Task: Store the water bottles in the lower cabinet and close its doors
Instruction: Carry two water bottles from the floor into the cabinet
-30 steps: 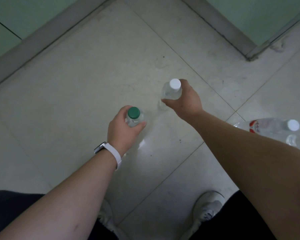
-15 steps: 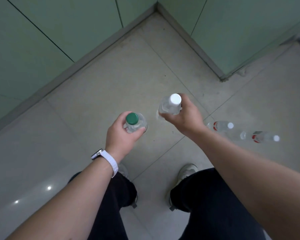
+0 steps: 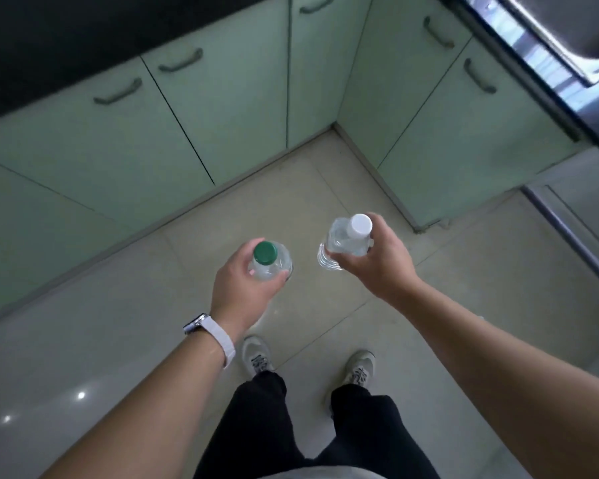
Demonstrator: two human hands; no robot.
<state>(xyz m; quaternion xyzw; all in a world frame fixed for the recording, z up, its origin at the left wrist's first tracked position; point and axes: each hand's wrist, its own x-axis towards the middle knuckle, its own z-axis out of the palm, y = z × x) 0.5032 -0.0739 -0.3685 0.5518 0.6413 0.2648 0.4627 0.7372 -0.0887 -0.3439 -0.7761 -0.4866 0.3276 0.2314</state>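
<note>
A person in grey sneakers point(image 3: 256, 356) stands on a tiled floor point(image 3: 118, 323). The left hand point(image 3: 241, 288) curls round a green-capped bottle point(image 3: 268, 261). The right hand point(image 3: 381, 261) grips a white-capped bottle point(image 3: 346, 240) near its neck. Both bottles are held cap-up above the floor. Beyond, pale green lower cabinet doors point(image 3: 222, 115) meet in the corner, closed.

Green-cap bottle point(image 3: 269, 262): clear plastic, upright, cap toward camera, held in left grip point(image 3: 242, 288). White-cap bottle point(image 3: 343, 242): clear, ribbed body, tilted slightly, held in right grip point(image 3: 377, 262). The two bottles are near each other, not touching. Lower cabinet point(image 3: 173, 133) ahead (pale green, runs round a corner): doors point(image 3: 312, 81) all shut, curved handles point(image 3: 180, 62).
</note>
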